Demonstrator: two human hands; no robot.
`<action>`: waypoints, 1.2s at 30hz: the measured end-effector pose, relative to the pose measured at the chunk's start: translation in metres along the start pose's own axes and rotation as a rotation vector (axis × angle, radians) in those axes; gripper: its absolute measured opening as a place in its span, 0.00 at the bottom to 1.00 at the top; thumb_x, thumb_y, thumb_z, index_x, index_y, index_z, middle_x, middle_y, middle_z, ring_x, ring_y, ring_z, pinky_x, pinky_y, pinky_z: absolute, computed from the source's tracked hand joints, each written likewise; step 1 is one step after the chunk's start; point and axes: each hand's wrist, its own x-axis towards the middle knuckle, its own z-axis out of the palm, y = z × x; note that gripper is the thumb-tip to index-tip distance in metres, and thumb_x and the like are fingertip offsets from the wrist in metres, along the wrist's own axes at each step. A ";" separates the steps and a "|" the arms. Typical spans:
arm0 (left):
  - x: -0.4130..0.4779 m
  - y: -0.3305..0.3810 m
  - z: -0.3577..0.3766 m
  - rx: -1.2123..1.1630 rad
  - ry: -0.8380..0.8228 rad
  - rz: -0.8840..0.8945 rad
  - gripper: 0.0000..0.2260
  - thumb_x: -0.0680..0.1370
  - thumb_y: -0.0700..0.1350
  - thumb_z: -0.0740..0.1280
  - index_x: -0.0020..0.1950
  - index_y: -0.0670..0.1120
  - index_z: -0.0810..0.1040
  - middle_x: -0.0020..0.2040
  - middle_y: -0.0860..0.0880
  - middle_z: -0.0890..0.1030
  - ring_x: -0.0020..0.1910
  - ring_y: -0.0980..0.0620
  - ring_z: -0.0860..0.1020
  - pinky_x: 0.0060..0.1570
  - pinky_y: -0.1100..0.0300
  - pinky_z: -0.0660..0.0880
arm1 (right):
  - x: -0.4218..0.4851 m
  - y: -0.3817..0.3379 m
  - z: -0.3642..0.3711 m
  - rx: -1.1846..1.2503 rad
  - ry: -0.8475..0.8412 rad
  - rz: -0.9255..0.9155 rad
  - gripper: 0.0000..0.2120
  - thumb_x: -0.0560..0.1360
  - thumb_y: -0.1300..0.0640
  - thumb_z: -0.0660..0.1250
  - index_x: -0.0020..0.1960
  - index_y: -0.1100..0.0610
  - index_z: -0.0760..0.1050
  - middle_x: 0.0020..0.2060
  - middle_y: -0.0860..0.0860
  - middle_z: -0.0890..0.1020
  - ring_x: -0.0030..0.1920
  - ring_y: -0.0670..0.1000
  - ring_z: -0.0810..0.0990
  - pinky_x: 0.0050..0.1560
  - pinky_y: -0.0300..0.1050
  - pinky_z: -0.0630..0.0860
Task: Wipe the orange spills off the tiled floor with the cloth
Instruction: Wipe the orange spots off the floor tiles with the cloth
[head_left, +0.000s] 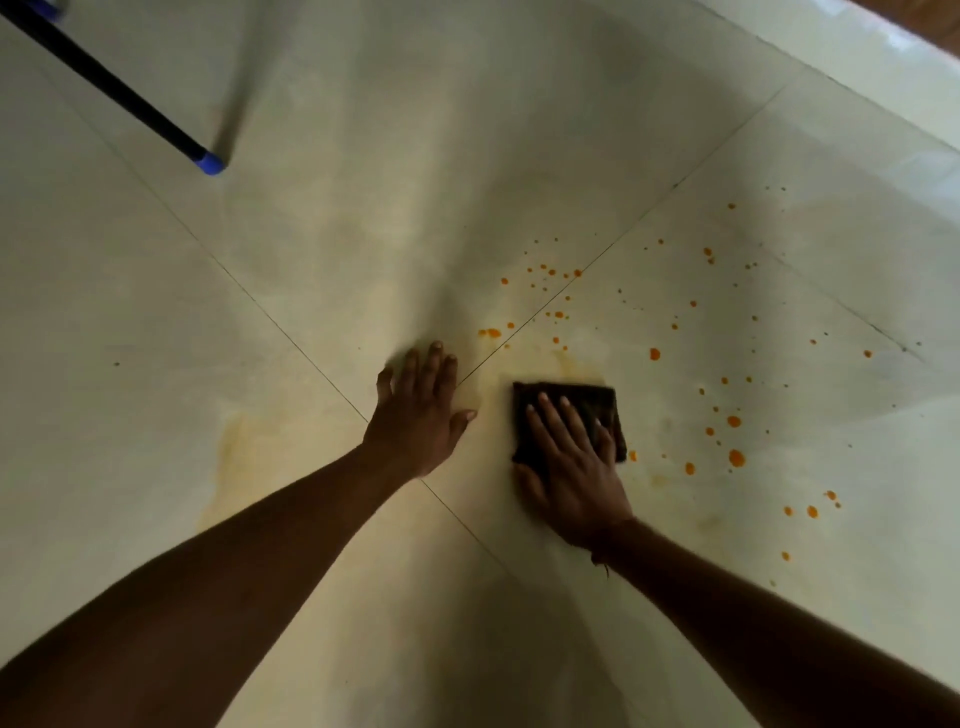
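At the floor's centre, where four tiles met, the right hand (571, 467) pressed flat, fingers straight, on the dark folded cloth (597, 396). The left hand (421, 410) lay spread on the tiled floor (260, 467) beside it. Orange spills (736, 457) dotted the tiles rightward.

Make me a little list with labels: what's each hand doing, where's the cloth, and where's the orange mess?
left hand: flat on the floor, fingers straight
right hand: pressing flat on the cloth
cloth: dark, folded, lying on the floor
orange spills: drops mostly right of and beyond the cloth
pole: black with blue tip, upper left
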 end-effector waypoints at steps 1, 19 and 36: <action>-0.003 0.001 0.003 0.013 0.024 0.002 0.33 0.80 0.62 0.47 0.79 0.44 0.49 0.80 0.41 0.50 0.78 0.39 0.53 0.71 0.40 0.54 | 0.024 0.000 -0.006 -0.008 0.004 0.001 0.32 0.78 0.34 0.40 0.78 0.45 0.39 0.77 0.46 0.42 0.77 0.50 0.36 0.75 0.58 0.37; -0.001 -0.002 0.015 -0.034 0.151 0.024 0.32 0.81 0.62 0.46 0.78 0.44 0.57 0.78 0.40 0.58 0.77 0.38 0.57 0.73 0.40 0.55 | 0.134 -0.027 -0.027 -0.040 -0.020 -0.143 0.31 0.80 0.37 0.40 0.79 0.48 0.44 0.78 0.47 0.44 0.77 0.50 0.37 0.75 0.58 0.35; 0.001 0.000 0.005 0.024 0.023 0.008 0.34 0.80 0.63 0.45 0.79 0.44 0.50 0.80 0.40 0.50 0.78 0.38 0.50 0.74 0.40 0.51 | 0.032 0.075 -0.060 -0.275 -0.331 -0.446 0.32 0.77 0.32 0.41 0.75 0.41 0.29 0.77 0.43 0.36 0.77 0.49 0.36 0.76 0.59 0.41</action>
